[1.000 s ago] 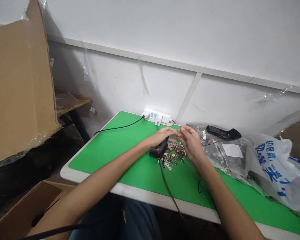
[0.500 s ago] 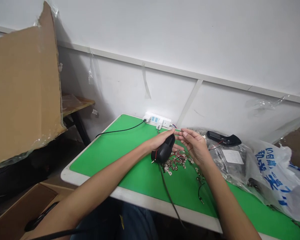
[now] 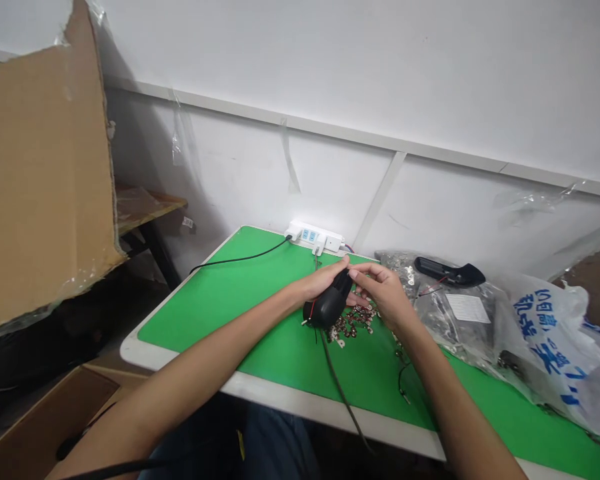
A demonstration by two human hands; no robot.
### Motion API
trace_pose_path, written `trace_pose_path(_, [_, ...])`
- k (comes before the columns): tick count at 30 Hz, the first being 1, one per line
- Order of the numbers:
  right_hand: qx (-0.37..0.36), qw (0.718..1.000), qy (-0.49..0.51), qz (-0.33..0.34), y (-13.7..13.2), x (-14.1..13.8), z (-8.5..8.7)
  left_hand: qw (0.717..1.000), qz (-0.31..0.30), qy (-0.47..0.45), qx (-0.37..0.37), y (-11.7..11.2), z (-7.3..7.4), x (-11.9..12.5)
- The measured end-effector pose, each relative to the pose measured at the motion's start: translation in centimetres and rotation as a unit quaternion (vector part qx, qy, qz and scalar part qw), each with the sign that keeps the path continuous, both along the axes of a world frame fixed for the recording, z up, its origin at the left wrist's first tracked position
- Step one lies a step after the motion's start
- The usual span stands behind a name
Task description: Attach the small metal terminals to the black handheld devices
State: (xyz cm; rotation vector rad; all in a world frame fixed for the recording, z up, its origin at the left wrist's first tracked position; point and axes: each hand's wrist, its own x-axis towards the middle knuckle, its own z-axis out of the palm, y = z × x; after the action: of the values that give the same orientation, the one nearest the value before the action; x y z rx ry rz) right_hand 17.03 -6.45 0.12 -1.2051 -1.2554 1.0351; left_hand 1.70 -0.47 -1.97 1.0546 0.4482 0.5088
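Note:
My left hand [image 3: 325, 279] is closed around a black plastic housing [image 3: 329, 307], which is rounded at its near end and has short red and black wires sticking out there. At the far end of the housing, my right hand [image 3: 380, 287] pinches with thumb and forefinger against it. Whatever small piece may be between those fingertips is too small to make out. Beneath and beside the hands lies a pile of small metal contact pieces [image 3: 353, 327], some with red wire. A dark cable [image 3: 337, 380] runs from below the housing over the table's front edge.
A white power strip [image 3: 315, 237] with plugs sits at the back of the green table [image 3: 205, 313]. To the right are a clear bag [image 3: 445, 333], another black housing [image 3: 450, 272] and a white plastic bag [image 3: 545, 333]. Cardboard [image 3: 45, 187] stands at left.
My right hand has moved left and in, bringing its fingertips from beside the black housing to its far end. My left hand keeps its hold on the housing.

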Motion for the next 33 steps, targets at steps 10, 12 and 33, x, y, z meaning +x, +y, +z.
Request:
trace_pose_path(10, [-0.041,0.999,0.0,-0.035,0.4,-0.9,-0.6,1.0,-0.003,0.023,0.012,-0.1,-0.2,0.1])
trace_pose_path(12, [-0.044,0.998,0.002,-0.035,0.4,-0.9,-0.8,1.0,-0.003,0.023,0.013,-0.2,-0.2,0.1])
trace_pose_path(33, [0.04,0.995,-0.02,-0.091,2.0,1.2,-2.4,0.997,0.071,0.023,0.0,-1.0,1.0,-0.7])
